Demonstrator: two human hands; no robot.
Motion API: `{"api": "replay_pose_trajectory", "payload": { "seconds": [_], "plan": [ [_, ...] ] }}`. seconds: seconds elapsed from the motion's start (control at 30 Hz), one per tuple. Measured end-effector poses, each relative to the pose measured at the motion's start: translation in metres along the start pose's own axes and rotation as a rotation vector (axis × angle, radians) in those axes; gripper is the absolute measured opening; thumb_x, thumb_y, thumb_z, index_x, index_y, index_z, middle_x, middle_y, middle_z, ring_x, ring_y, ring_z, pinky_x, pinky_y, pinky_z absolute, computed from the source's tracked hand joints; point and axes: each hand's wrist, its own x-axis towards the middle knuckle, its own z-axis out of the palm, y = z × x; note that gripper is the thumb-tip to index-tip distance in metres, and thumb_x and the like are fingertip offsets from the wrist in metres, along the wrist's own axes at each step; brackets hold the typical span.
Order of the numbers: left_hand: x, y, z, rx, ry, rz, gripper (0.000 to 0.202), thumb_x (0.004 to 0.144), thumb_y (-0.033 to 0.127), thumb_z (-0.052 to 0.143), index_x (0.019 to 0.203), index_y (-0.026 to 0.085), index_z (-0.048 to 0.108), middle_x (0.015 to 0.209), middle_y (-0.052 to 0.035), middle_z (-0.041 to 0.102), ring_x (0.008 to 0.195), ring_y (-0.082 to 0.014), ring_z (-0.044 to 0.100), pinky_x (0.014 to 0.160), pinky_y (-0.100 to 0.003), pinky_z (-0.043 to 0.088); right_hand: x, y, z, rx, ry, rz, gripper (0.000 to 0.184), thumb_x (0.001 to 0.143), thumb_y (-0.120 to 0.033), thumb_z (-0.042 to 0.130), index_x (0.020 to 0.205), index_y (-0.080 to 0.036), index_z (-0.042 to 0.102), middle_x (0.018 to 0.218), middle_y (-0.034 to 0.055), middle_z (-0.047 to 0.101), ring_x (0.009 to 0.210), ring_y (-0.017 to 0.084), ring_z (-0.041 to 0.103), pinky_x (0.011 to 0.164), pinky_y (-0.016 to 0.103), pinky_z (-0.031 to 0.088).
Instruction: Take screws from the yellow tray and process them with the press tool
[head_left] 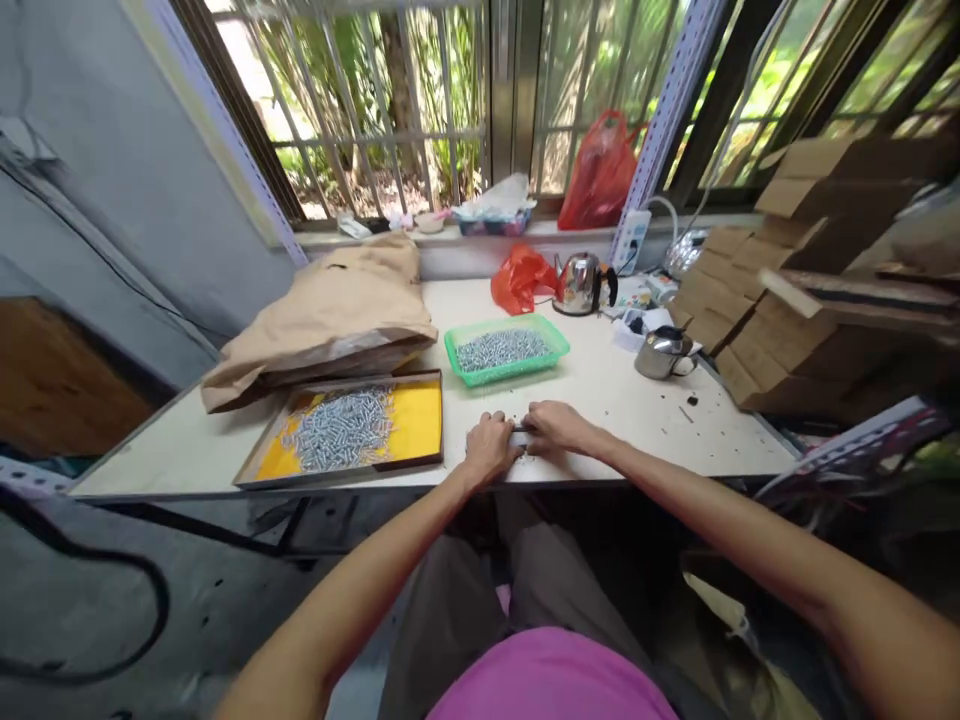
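At the table's front edge, my left hand (pixel 491 446) is closed with curled fingers around the left end of a small grey metal-looking piece (pixel 519 438). The other end of that piece is in the bent fingers of my right hand (pixel 556 427). My fingers cover most of it, so its exact kind does not show. Just beyond my hands is a green plastic basket (pixel 480 377) with many small silvery metal parts (pixel 504 348). To the left, more silvery parts (pixel 341 428) lie heaped in a shallow yellow-lined box (pixel 417 415).
Behind the box rests a large brown paper sack (pixel 337 300). A red plastic bag (pixel 521 278), a steel kettle (pixel 581 284) and a small metal pot (pixel 664 354) stand at the back right. Stacked cardboard (pixel 780 320) borders the white table (pixel 600 440) on the right.
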Motion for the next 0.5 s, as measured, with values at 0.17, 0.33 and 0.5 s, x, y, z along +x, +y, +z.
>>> {"api": "replay_pose_trajectory", "payload": {
  "seconds": [0.17, 0.33, 0.5],
  "plan": [
    [-0.010, -0.010, 0.013, -0.075, 0.096, 0.015, 0.044, 0.084, 0.030, 0.056, 0.127, 0.020, 0.054, 0.132, -0.0126, 0.054, 0.126, -0.0266, 0.047, 0.104, -0.040, 0.040, -0.014, -0.011, 0.005, -0.041, 0.116, 0.021, 0.047, 0.079, -0.045, 0.067, 0.116, -0.016, 0.062, 0.110, 0.0125, 0.064, 0.101, 0.026, 0.062, 0.081, 0.031, 0.049],
    [-0.029, -0.002, 0.000, -0.312, 0.265, -0.034, 0.049, 0.082, 0.028, 0.055, 0.131, 0.022, 0.054, 0.148, -0.0099, 0.040, 0.138, -0.0275, 0.033, 0.113, -0.042, 0.031, -0.040, -0.013, 0.005, 0.260, 0.470, -0.052, 0.063, 0.083, -0.047, 0.063, 0.137, -0.020, 0.047, 0.141, 0.0156, 0.045, 0.129, 0.029, 0.045, 0.103, 0.041, 0.042],
    [-0.106, 0.039, -0.042, -0.718, 0.652, 0.114, 0.048, 0.092, 0.047, 0.035, 0.138, 0.041, 0.044, 0.145, 0.0048, 0.043, 0.136, -0.0241, 0.039, 0.110, -0.045, 0.039, -0.130, -0.031, -0.040, 0.422, 1.140, 0.057, 0.048, 0.093, -0.040, 0.046, 0.141, -0.039, 0.040, 0.135, 0.0056, 0.051, 0.127, 0.028, 0.046, 0.104, 0.051, 0.042]
  ]
}}
